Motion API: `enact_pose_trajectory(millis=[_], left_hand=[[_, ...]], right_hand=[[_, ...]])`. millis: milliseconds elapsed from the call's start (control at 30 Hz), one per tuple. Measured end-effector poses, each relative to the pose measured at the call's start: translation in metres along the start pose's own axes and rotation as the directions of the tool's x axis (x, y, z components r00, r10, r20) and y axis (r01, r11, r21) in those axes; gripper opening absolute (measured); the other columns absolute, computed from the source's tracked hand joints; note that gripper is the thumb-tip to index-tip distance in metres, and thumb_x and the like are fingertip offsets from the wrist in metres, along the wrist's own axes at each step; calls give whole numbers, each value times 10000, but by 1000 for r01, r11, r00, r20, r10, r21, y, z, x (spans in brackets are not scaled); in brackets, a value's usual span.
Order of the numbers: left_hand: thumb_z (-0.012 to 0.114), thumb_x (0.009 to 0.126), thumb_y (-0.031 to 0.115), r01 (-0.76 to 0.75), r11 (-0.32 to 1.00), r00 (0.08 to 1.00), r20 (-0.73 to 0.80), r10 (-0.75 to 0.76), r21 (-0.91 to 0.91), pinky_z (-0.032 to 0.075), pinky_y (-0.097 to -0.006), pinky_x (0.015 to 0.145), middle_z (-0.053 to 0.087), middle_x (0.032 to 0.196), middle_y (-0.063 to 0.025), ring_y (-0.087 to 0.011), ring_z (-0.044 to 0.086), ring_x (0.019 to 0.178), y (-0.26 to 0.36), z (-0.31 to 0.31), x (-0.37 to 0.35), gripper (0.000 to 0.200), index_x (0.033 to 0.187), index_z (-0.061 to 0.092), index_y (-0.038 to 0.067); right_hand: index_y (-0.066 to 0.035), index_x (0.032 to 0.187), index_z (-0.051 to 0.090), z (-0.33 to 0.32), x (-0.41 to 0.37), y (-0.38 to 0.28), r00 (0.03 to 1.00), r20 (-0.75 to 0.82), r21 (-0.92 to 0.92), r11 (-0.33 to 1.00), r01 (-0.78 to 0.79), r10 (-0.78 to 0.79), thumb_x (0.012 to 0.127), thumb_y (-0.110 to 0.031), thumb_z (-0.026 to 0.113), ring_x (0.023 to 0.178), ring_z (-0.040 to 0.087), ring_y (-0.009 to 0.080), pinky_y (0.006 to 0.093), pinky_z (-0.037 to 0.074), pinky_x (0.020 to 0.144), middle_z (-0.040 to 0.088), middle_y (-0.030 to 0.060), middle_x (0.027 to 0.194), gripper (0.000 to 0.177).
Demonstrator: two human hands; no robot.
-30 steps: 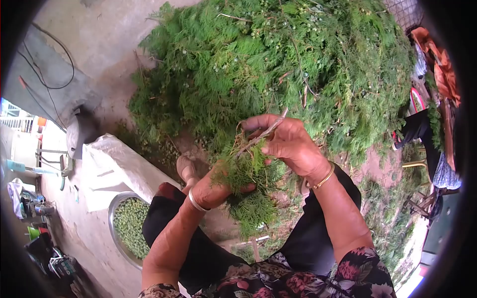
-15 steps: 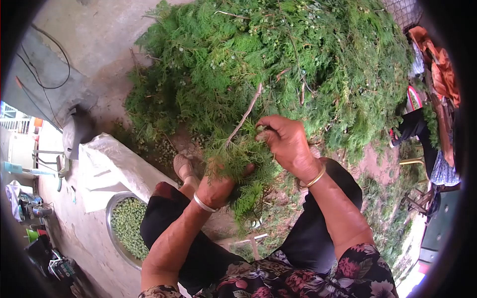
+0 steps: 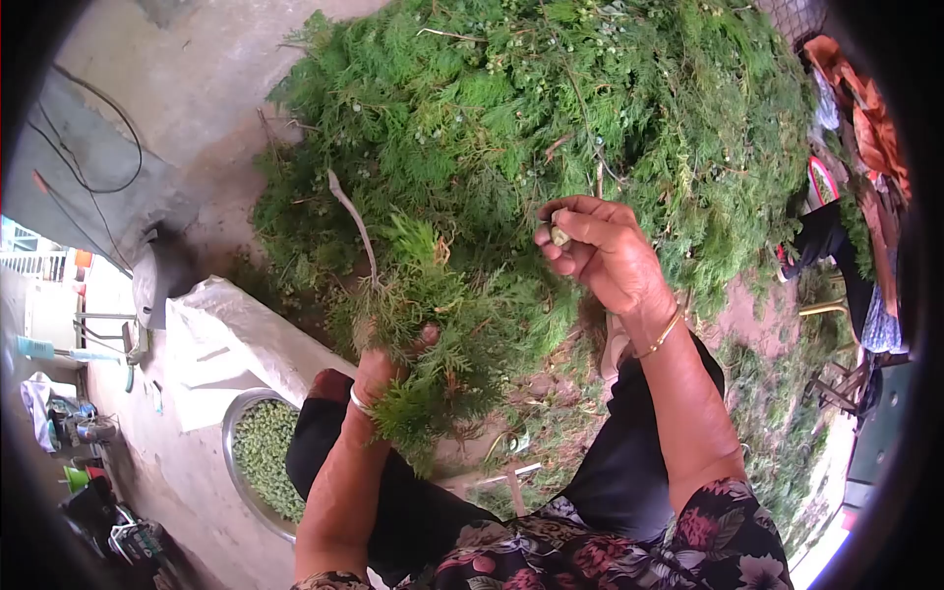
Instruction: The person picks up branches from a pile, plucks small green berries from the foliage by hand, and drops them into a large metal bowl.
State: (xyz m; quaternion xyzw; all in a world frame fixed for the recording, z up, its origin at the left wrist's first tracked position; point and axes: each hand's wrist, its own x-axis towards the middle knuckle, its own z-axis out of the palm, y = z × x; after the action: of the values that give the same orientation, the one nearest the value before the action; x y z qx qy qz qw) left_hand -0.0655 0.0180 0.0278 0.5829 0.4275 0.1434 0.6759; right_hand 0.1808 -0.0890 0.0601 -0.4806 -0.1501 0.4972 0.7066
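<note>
My left hand point(image 3: 382, 359) is closed around a leafy cypress-like branch point(image 3: 454, 329). Its bare woody stem sticks up to the left, and the green sprays hide most of the fingers. To the right of that branch, my right hand point(image 3: 621, 264) is raised with curled fingers, pinching a small pale green cone point(image 3: 560, 236). Beyond both hands lies a large heap of similar cut branches point(image 3: 511, 108), dotted with small pale cones. At the lower left, a round metal basin point(image 3: 230, 454) holds many small green cones point(image 3: 267, 457).
A white sheet or sack point(image 3: 231, 339) lies beside the basin. Dark cables point(image 3: 98, 187) run over the concrete at upper left. On the right are a co-worker's dark-clad leg point(image 3: 836, 246), an orange cloth point(image 3: 865, 108) and a small wooden stool point(image 3: 838, 388). Scattered green bits cover the ground.
My right hand has moved right, away from the branch, and now shows a small cone between its fingers. My left hand has shifted left with the branch, whose stem now points up-left.
</note>
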Motion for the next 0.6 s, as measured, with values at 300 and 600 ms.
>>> enact_pose_trajectory(millis=[300, 600], left_hand=[[519, 898, 347, 192, 586, 943, 314, 113, -788, 489, -384, 770, 542, 1128, -121, -238, 572, 933, -75, -10, 30, 456, 1256, 457, 71], [523, 878, 343, 107, 443, 967, 196, 160, -890, 468, -353, 626, 541, 1082, -85, -194, 554, 840, -79, 4, 53, 422, 1209, 472, 86]], right_hand=[[42, 915, 587, 9, -3, 9, 997, 23, 42, 996, -79, 78, 845, -98, 564, 597, 532, 121, 211, 381, 464, 623, 133, 790, 159], [-20, 811, 677, 26, -22, 28, 924, 346, -438, 844, 311, -161, 773, -90, 707, 584, 535, 46, 194, 396, 502, 630, 12, 685, 85]])
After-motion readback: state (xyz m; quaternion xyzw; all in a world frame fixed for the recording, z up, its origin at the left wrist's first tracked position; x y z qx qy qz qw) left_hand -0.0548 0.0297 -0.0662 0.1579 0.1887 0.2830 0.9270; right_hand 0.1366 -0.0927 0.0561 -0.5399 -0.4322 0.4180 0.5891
